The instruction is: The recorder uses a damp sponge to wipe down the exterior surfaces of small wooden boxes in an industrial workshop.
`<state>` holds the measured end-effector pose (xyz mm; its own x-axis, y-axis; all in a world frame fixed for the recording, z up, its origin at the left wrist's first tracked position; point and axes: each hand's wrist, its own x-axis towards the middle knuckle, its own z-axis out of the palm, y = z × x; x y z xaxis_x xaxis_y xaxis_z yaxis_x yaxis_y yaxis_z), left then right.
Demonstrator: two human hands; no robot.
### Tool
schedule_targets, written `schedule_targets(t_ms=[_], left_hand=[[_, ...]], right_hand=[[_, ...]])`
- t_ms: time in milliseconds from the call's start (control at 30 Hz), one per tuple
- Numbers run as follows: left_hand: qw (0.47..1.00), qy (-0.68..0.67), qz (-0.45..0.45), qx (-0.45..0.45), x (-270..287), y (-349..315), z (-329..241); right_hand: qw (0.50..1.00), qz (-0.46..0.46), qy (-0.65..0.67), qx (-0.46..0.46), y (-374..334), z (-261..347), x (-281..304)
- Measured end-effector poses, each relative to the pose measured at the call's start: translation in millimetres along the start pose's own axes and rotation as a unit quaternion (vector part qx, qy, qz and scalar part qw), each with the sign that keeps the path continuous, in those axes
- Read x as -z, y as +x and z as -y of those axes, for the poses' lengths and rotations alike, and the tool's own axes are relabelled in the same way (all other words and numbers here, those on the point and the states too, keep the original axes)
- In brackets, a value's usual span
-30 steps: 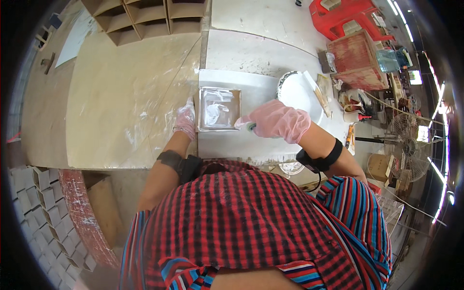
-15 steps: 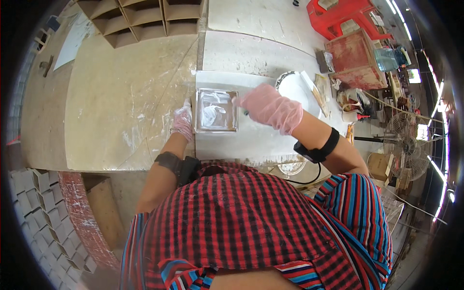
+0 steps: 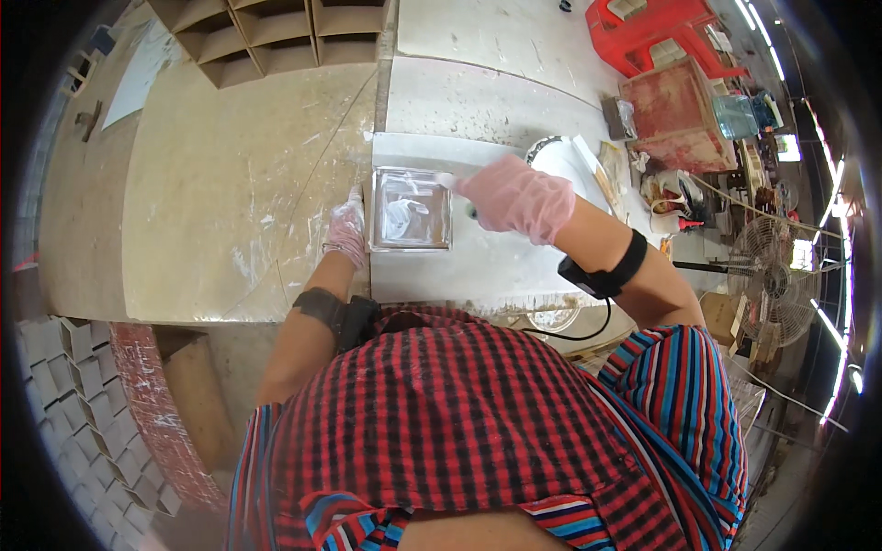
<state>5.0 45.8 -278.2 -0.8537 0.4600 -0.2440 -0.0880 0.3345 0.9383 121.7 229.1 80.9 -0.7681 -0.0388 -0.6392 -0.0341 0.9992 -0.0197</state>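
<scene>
A: Item one, nearest: what sits at 6 o'clock?

B: The person's own red-and-black checked shirt [image 3: 441, 432], filling the lower field. Black bands on both forearms.

A: Left hand?

B: Left hand [image 3: 347, 232], thin clear glove, at 9 o'clock of the square tray [image 3: 411, 209]. Fingers lie flat against the tray's left edge; grip apart, not closed round anything.

A: Right hand?

B: Right hand [image 3: 514, 195], pink glove, at 3 o'clock of the tray, above its right edge. Fingers curled together; a pale tip juts toward the tray's upper right corner and something dark shows under the palm. Grip seems closed on a small tool, but I cannot tell what it is.

A: The tray itself?

B: Shallow, square, shiny inside with pale smears. It rests on the white worktop [image 3: 478, 266], close to that slab's left edge, sides roughly parallel with it.

A: Open room?

B: Bare white surface from the tray toward 5 o'clock. At 9 o'clock, a wide tan board [image 3: 220, 174], scratched and powder-streaked, nothing on it.

A: Farther out?

B: A white round dish [image 3: 565, 163] at 2 o'clock of the right hand. Wooden pigeonholes [image 3: 276, 28] at 11 o'clock. Red plastic stool [image 3: 652, 28] at 1 o'clock; a fan [image 3: 772, 275] at 3 o'clock.
</scene>
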Motion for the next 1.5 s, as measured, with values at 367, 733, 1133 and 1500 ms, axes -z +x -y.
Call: schedule_targets(t_ms=[367,733,1133,1500], left_hand=[[0.982,-0.088,0.026,0.162,8.9,-28.5,-100.1],[0.978,-0.14,0.011,0.152,5.2,-20.9,-83.9],[0.992,-0.091,0.005,0.086,0.0,6.0,-7.4],[0.96,0.225,-0.003,-0.164,-4.0,-7.5,-44.2]], right_hand=[[0.998,-0.018,0.056,-0.021,-12.9,-2.2,-13.5],[0.995,-0.003,0.096,-0.026,-18.9,4.8,-13.8],[0.995,0.011,0.094,-0.019,-32.6,10.2,-23.0],[0.998,-0.017,0.062,-0.004,-12.4,-0.1,-23.0]])
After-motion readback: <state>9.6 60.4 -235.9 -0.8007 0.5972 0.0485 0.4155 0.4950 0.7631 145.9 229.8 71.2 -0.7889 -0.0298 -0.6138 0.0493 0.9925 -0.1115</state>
